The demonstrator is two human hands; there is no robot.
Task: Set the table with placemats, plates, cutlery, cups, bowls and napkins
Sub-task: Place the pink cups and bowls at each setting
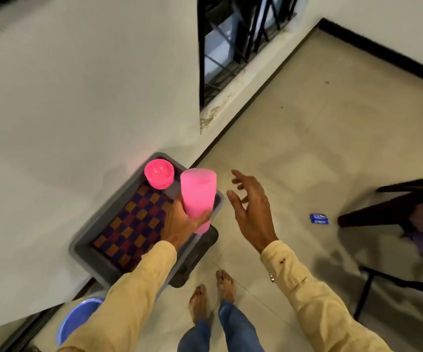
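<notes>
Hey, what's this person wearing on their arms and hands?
Long pale-yellow shirt sleeves cover both arms, the left sleeve and right sleeve ending in cuffs at the wrists. The right cuff shows a small button and a dark speck. The left hand and right hand are bare, no gloves.

We are gripping a pink cup (198,196) in our left hand (181,223), over a grey tray (86,252). Checkered placemats (131,224) are lying in it; stacked pink bowls (158,174) are sitting at its 12 o'clock end. Our right hand (253,212) is hovering, fingers spread, at the cup's 3 o'clock.
</notes>
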